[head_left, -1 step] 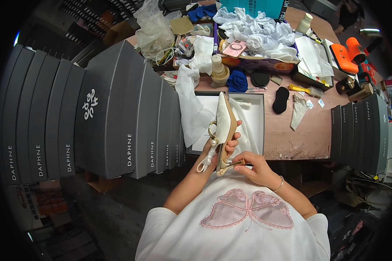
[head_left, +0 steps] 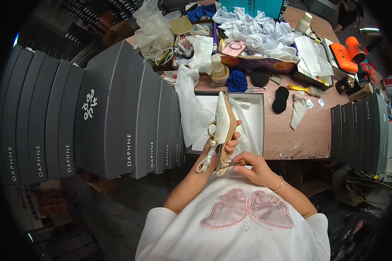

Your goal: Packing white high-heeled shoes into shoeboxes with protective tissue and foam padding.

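Note:
A white pointed-toe high-heeled shoe (head_left: pixel 223 116) with a tan sole is held on its side above my lap, toe pointing away from me. My left hand (head_left: pixel 232 143) wraps round its middle from beneath, with fingertips showing along the sole's right side. My right hand (head_left: pixel 258 170) pinches the slim gold-toned heel (head_left: pixel 237 163) between thumb and fingers. A gold ring ornament and a pearl sit on the shoe's left side, and a strap (head_left: pixel 203 165) in clear wrapping hangs there. Behind the shoe lies an open grey shoebox (head_left: pixel 263 124) with white tissue paper (head_left: pixel 190 111).
Dark grey shoeboxes (head_left: pixel 104 126) stand in a row at left, more (head_left: pixel 365 135) at right. Farther back are a crate of crumpled white paper (head_left: pixel 257 30), a pink phone (head_left: pixel 234 48), a bottle (head_left: pixel 218 71), a blue cloth (head_left: pixel 237 81), a yellow-handled brush (head_left: pixel 307 89) and an orange tool (head_left: pixel 345 58).

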Available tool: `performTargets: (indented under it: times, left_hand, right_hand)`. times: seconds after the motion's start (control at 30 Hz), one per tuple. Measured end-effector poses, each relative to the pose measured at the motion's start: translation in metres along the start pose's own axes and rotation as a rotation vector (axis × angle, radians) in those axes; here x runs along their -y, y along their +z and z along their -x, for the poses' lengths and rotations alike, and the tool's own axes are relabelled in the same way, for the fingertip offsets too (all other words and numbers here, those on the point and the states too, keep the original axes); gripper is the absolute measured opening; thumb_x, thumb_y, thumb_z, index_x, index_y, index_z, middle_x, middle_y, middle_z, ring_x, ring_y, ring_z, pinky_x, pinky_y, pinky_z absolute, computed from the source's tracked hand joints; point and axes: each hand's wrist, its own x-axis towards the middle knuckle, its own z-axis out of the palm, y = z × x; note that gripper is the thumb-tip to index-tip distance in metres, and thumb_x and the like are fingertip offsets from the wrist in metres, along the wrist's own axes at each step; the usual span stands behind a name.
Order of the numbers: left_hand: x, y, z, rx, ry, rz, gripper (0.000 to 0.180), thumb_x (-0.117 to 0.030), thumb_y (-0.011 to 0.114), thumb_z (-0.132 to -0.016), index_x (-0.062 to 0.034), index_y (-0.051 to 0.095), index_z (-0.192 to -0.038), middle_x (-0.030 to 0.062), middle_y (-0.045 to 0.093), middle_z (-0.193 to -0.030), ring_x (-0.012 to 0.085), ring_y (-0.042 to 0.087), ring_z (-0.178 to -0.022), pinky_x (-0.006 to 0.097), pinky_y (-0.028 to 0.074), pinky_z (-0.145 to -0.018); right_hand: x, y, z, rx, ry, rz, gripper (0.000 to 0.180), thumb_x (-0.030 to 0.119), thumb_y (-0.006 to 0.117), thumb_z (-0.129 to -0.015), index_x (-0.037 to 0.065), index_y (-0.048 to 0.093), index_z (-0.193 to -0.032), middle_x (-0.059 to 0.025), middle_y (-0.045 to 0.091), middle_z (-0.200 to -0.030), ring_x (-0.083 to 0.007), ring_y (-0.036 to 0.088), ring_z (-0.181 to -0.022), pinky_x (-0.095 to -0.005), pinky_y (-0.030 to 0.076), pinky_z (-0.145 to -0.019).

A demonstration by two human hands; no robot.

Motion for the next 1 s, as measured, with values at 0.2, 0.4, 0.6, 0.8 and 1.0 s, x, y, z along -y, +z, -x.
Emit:
performTargets:
  times: [0.2,0.4,0.6,0.8,1.0]
  left_hand:
    - [0.006,-0.003,-0.007,0.009,0.151,-0.014,0.081,-0.022,0.071,-0.08,-0.0051,0.024,-0.144,0.0135,0.05,-0.102,0.0172,0.054,-0.075,0.026,0.052,-0.058]
    - [0.011,0.016,-0.009,-0.158,0.311,-0.325,0.068,-0.021,0.065,-0.084,-0.0048,0.031,-0.141,0.0115,0.053,-0.092,0.0167,0.055,-0.064,0.027,0.051,-0.053]
    - [0.013,0.013,-0.006,-0.15,0.374,-0.338,0.066,-0.023,0.062,-0.086,-0.0031,0.03,-0.141,0.0122,0.052,-0.089,0.0172,0.054,-0.06,0.028,0.051,-0.05]
    - [-0.003,-0.002,-0.006,-0.105,0.297,-0.028,0.064,-0.02,0.066,-0.084,-0.0015,0.035,-0.137,0.0121,0.052,-0.094,0.0177,0.053,-0.067,0.028,0.053,-0.057]
    - [-0.008,-0.002,-0.005,-0.125,0.343,-0.076,0.062,-0.019,0.067,-0.083,-0.0037,0.038,-0.136,0.0112,0.052,-0.095,0.0169,0.053,-0.069,0.026,0.052,-0.057]
  right_hand:
    - [-0.008,0.02,0.0,-0.012,0.137,-0.427,0.042,0.019,0.073,-0.083,0.004,0.044,-0.11,-0.0061,0.062,-0.09,-0.0103,0.059,-0.082,-0.0254,0.049,-0.069]
    - [-0.012,0.02,-0.013,0.038,0.412,-0.671,0.038,0.024,0.068,-0.087,0.008,0.039,-0.106,-0.0045,0.058,-0.094,-0.0086,0.057,-0.081,-0.0235,0.049,-0.069]
    - [-0.011,0.019,-0.015,0.069,0.371,-0.725,0.034,0.02,0.066,-0.088,0.009,0.038,-0.103,-0.0029,0.055,-0.091,-0.0075,0.055,-0.076,-0.0196,0.047,-0.066]
    - [-0.007,0.016,-0.008,0.176,0.224,-0.562,0.048,0.007,0.07,-0.084,0.005,0.036,-0.117,-0.0022,0.053,-0.09,-0.0054,0.054,-0.079,-0.018,0.047,-0.07]
    - [-0.016,0.016,-0.011,0.164,0.261,-0.696,0.06,0.008,0.07,-0.084,0.003,0.033,-0.13,-0.0041,0.053,-0.097,-0.0076,0.055,-0.086,-0.0212,0.048,-0.077]
